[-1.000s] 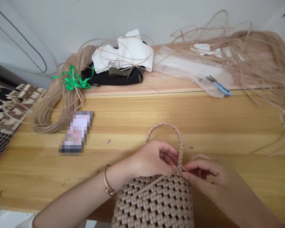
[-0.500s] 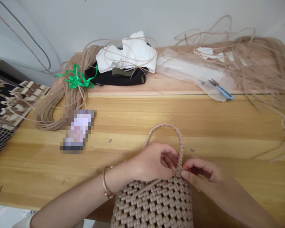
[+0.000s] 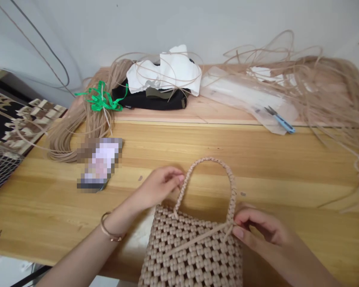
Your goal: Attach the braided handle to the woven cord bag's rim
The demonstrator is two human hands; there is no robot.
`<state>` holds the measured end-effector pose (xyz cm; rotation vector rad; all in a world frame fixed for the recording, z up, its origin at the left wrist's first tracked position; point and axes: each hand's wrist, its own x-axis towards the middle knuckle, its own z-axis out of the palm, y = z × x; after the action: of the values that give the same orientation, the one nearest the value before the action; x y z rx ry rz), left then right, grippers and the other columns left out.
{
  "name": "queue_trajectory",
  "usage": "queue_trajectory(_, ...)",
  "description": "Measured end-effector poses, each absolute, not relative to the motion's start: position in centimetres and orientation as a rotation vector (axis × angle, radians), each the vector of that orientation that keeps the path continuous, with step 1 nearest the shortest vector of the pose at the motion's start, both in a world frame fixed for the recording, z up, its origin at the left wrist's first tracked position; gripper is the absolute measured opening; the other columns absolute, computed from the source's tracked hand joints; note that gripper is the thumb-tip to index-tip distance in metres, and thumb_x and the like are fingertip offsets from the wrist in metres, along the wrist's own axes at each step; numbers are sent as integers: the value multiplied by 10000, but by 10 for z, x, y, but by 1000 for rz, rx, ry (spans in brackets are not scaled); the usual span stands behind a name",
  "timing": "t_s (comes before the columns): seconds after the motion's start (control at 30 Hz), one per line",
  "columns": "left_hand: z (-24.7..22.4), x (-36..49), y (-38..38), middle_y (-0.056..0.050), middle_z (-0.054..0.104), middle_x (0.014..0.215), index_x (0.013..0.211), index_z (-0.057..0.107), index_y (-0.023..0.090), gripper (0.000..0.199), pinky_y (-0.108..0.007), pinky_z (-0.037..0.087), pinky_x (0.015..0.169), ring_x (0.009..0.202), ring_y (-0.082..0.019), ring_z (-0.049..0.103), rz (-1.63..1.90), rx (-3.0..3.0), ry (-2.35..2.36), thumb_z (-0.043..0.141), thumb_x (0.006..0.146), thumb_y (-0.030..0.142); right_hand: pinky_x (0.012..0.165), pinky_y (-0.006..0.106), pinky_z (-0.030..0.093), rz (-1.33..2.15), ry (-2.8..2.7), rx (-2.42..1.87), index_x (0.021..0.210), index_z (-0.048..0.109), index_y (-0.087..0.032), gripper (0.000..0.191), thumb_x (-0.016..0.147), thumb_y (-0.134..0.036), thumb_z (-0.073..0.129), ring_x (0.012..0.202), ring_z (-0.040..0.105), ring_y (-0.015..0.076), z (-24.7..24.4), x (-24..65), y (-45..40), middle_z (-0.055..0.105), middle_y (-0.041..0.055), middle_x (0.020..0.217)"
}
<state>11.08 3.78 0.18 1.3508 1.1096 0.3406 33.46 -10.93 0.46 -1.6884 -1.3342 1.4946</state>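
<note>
A beige woven bag (image 3: 194,247) with open gaps stands at the bottom centre, its braided handle (image 3: 209,159) arching above the rim. My left hand (image 3: 164,185) is at the handle's left side, thumb and fingers pinched against the braid. At the handle's right base, my right hand (image 3: 260,231) pinches the bag's corner where the handle joins. A flat loose strand (image 3: 194,240) runs from that joint down to the left across the bag's front, and a short end hangs beside the joint.
A phone (image 3: 101,163) with a blurred screen lies left. Behind are bundled beige cord (image 3: 68,135), green ribbon (image 3: 103,97), a black pouch (image 3: 164,100) under white paper (image 3: 179,71), plastic wrap (image 3: 227,85), blue snips (image 3: 283,122) and tangled cord (image 3: 326,87) at right.
My left hand has moved from the handle's right base to its left side, uncovering the bag's rim and left handle base. My right hand stays at the right joint. The view has shifted slightly.
</note>
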Motion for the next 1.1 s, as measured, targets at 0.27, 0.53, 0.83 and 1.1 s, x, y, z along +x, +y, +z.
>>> queue_trajectory(0.27,21,100,23,-43,684,771,936,556,141,271,-203,473,529,625,-125,654,261,1092,929,621,785,356,657,278,438,1438,-1378,-1601,725,598,-225,236,838,-430,568,739,552,173,7,337,-107,575,5,750)
queue_trajectory(0.53,43,86,8,-26,678,741,876,569,134,200,-159,499,511,617,-124,677,486,1013,847,673,774,271,672,304,436,1437,-1432,-1551,714,601,-220,242,823,-436,588,734,544,182,17,344,-109,580,11,744)
queue_trajectory(0.83,66,82,-23,-50,608,945,866,581,135,189,-182,539,493,766,-147,642,662,1059,735,683,753,246,721,329,457,1338,-1531,-1509,745,599,-231,239,844,-443,551,791,577,211,24,346,-122,606,31,811)
queue_trajectory(1.1,68,73,-47,-7,601,764,836,569,159,173,-164,471,541,698,-106,592,739,1153,738,658,786,298,670,302,434,1146,-1642,-1498,719,585,-221,251,850,-431,544,712,549,180,40,334,-142,564,10,724)
